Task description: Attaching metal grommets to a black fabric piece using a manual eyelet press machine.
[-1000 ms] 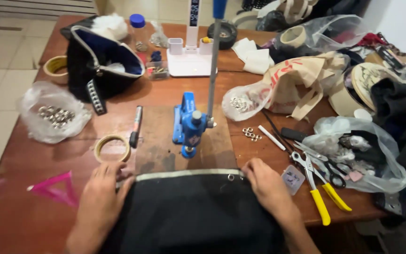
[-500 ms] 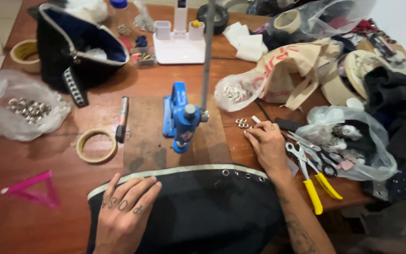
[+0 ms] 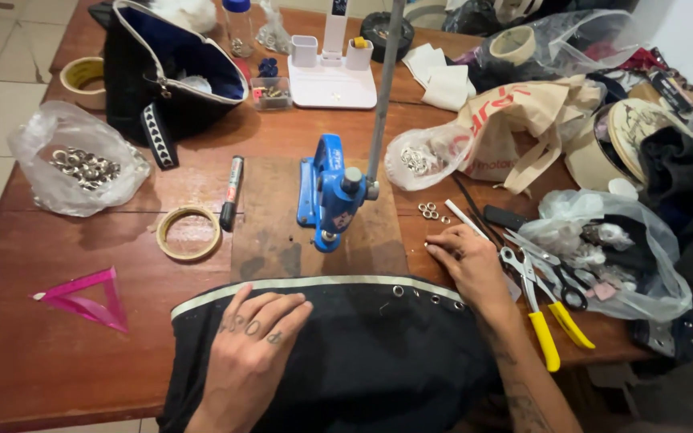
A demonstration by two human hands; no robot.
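While our hands sit apart, the black fabric (image 3: 362, 353) lies at the table's (image 3: 58, 353) near edge, below the blue press (image 3: 329, 192).
Left hand (image 3: 254, 345) lies flat, fingers spread, pinning the fabric; right hand (image 3: 467, 265) rests palm-down just right of it, fingertips on wood near loose eyelets (image 3: 431, 212), holding nothing we can see.

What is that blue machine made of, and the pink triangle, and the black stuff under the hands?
The blue hand press looks like painted metal: thick, solid and glossy. The pink triangle ruler seems to be plastic, since the table shows through it. The black fabric looks like matte woven cloth with a pale edge band and small metal eyelets; the left hand rests flat on it.
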